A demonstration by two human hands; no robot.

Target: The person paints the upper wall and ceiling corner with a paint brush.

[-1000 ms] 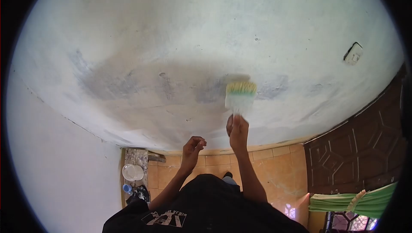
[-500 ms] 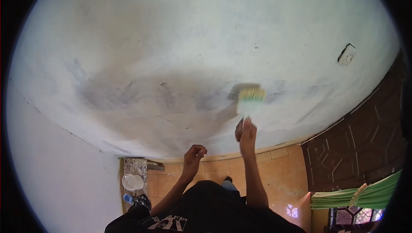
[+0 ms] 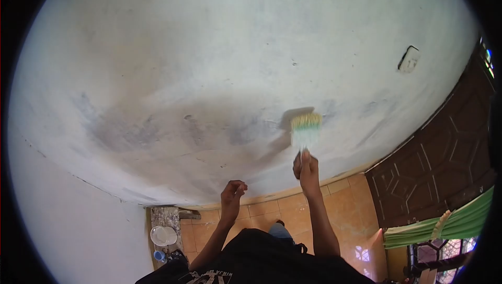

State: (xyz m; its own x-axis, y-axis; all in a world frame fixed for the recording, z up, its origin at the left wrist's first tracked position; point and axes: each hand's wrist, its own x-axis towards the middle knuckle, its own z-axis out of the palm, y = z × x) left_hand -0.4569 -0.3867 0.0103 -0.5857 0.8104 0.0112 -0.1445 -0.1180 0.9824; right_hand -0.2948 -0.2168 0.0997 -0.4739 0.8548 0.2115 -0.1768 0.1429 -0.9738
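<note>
A wide brush (image 3: pixel 306 131) with yellowish and green bristles is upright in front of the whitish wall (image 3: pixel 251 33). My right hand (image 3: pixel 306 168) is wrapped round its handle, below the bristles. The brush casts a shadow on the wall beside it; whether the bristle tips touch the surface cannot be made out. Lower and to the left, my left hand (image 3: pixel 232 194) is raised near the foot of the wall with its fingers curled together. What those fingers hold, if anything, is too small to tell. Grey, patchy marks run across the lower wall.
A white socket or switch (image 3: pixel 409 59) is on the wall at the upper right. A brown panelled door (image 3: pixel 423 164) and green curtain (image 3: pixel 465 221) stand at the right. At the lower left, a stained bench (image 3: pixel 170 216) bears a white container (image 3: pixel 163 236) and blue cup (image 3: pixel 159 256). The floor is tiled.
The view has shifted slightly, so the socket and wall marks sit further left. My right hand and the brush are a little lower relative to the wall. My left hand remains curled.
</note>
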